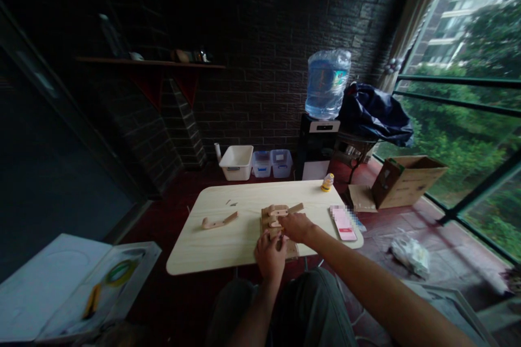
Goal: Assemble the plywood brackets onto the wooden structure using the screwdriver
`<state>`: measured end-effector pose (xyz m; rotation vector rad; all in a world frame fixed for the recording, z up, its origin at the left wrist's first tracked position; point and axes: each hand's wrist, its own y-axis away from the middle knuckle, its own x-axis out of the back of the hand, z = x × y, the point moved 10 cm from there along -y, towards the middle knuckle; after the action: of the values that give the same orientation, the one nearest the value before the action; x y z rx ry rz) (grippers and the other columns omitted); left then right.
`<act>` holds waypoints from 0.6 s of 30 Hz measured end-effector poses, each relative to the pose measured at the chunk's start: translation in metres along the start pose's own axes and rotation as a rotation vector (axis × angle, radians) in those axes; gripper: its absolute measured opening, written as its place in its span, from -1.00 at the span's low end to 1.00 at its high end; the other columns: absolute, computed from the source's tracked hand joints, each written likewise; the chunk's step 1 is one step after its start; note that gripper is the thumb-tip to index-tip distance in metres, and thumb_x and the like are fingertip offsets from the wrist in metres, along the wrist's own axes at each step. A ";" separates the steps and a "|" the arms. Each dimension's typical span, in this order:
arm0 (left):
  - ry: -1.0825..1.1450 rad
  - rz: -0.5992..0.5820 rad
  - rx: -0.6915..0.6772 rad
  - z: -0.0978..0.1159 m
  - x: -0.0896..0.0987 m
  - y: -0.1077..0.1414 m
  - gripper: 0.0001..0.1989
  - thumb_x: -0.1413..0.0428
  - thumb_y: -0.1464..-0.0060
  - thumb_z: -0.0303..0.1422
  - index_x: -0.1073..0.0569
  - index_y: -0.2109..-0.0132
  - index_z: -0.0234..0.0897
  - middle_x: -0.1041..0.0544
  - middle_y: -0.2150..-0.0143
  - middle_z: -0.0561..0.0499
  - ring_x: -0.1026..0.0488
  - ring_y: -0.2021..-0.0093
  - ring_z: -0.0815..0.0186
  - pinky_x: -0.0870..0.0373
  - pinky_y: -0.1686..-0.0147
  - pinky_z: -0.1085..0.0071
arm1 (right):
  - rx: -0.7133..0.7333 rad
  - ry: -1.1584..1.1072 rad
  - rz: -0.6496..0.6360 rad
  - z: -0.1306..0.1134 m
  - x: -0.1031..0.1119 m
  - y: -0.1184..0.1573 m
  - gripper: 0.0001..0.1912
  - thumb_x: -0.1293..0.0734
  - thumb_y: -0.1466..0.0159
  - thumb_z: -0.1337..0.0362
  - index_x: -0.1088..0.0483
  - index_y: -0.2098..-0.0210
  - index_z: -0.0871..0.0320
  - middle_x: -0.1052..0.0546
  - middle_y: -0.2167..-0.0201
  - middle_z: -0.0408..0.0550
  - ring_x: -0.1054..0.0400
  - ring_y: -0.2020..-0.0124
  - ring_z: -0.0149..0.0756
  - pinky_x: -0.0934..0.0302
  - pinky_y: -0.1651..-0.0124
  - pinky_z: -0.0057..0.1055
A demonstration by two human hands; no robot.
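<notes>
A wooden board [291,251] with curved wooden hooks [278,210] along it lies at the table's near side. My left hand [271,257] is at the board's near part, its fingers curled against the wood. Just beyond it, my right hand [299,226] reaches in from the right, its fingers drawn together beside a hook; what they pinch, if anything, is hidden. One arm of wood [296,208] sticks out past the right hand. A loose wooden hook [220,222] lies apart on the left, with a few small dark pieces [233,204], perhaps screws, behind it.
The pale table [195,249] also bears a phone [343,222] and a small yellow-capped bottle [327,182]. An open white case [134,271] with tools is at the lower left. Plastic bins [236,162], a water dispenser [317,146] and a cardboard box [407,181] stand beyond.
</notes>
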<state>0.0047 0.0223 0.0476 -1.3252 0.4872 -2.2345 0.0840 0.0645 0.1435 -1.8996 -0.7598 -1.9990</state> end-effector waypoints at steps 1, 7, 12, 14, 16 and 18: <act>-0.001 -0.003 0.004 -0.001 -0.001 0.000 -0.80 -0.17 -0.19 -0.25 -0.67 0.13 -0.12 -0.54 -0.09 -0.15 -0.44 -0.08 0.09 -0.35 -0.05 0.18 | -0.020 -0.012 0.003 0.002 -0.001 0.000 -0.70 -0.28 -0.36 0.27 -0.42 -0.03 0.29 -0.59 0.03 0.37 -0.54 0.02 0.10 -0.44 0.10 -0.06; 0.014 -0.013 0.024 -0.005 -0.004 0.002 -0.82 -0.20 -0.14 -0.30 -0.67 0.13 -0.08 -0.54 -0.09 -0.12 -0.43 -0.10 0.09 -0.35 -0.07 0.19 | -0.024 -0.045 -0.008 0.005 -0.005 0.002 -0.58 -0.29 -0.35 0.18 -0.37 -0.13 0.28 -0.58 0.02 0.35 -0.54 0.03 0.10 -0.44 0.09 -0.03; 0.021 -0.006 0.027 -0.005 -0.003 0.002 -0.78 -0.18 -0.16 -0.28 -0.67 0.08 -0.04 -0.54 -0.10 -0.12 -0.43 -0.10 0.08 -0.37 -0.06 0.16 | -0.009 -0.052 -0.025 0.004 -0.004 0.001 -0.65 -0.28 -0.35 0.23 -0.43 -0.06 0.26 -0.60 0.04 0.33 -0.55 0.04 0.10 -0.44 0.10 -0.04; 0.010 -0.016 0.033 -0.005 -0.003 0.002 -0.79 -0.18 -0.17 -0.27 -0.67 0.09 -0.07 -0.54 -0.11 -0.14 -0.44 -0.10 0.07 -0.38 -0.06 0.14 | -0.056 -0.045 -0.032 0.009 -0.005 0.000 -0.64 -0.28 -0.37 0.17 -0.45 -0.03 0.31 -0.60 0.07 0.38 -0.55 0.04 0.14 -0.44 0.10 -0.02; 0.002 -0.016 0.034 -0.005 -0.003 0.002 -0.79 -0.18 -0.16 -0.28 -0.67 0.09 -0.08 -0.54 -0.11 -0.14 -0.44 -0.11 0.07 -0.39 -0.07 0.14 | -0.095 -0.043 -0.033 0.014 -0.006 0.000 -0.60 -0.28 -0.37 0.13 -0.45 -0.02 0.33 -0.60 0.08 0.41 -0.55 0.05 0.17 -0.43 0.10 0.01; 0.004 -0.003 0.029 -0.006 -0.002 0.002 -0.78 -0.20 -0.14 -0.32 -0.67 0.09 -0.06 -0.55 -0.10 -0.12 -0.44 -0.11 0.07 -0.39 -0.08 0.15 | -0.078 -0.050 -0.019 0.012 -0.006 0.001 -0.57 -0.29 -0.34 0.11 -0.42 -0.06 0.31 -0.59 0.05 0.39 -0.55 0.05 0.18 -0.42 0.10 0.03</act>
<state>0.0011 0.0224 0.0426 -1.3081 0.4524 -2.2387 0.0951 0.0694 0.1378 -2.0000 -0.7250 -2.0280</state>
